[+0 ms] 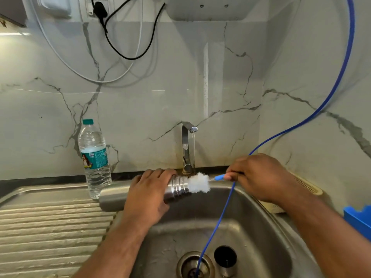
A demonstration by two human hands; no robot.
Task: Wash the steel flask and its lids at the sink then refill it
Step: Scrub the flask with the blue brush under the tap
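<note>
My left hand [148, 195] grips the steel flask [112, 199], which lies sideways over the left rim of the sink [251, 207] with its threaded mouth pointing right. My right hand [259, 177] pinches the blue handle of a bottle brush [199, 183]. The brush's white bristle head sits right at the flask's mouth, partly inside it. A steel cup-shaped lid [225, 259] stands on the sink floor beside the drain [194, 265]. A thin stream of water falls from the tap [188, 145] just behind the brush.
A clear plastic water bottle [94, 157] stands on the ribbed draining board [50, 227] at the left. A blue hose [220, 213] runs from the upper right wall down into the drain. A cream strainer [307, 187] and a blue tub [359, 219] lie at the right.
</note>
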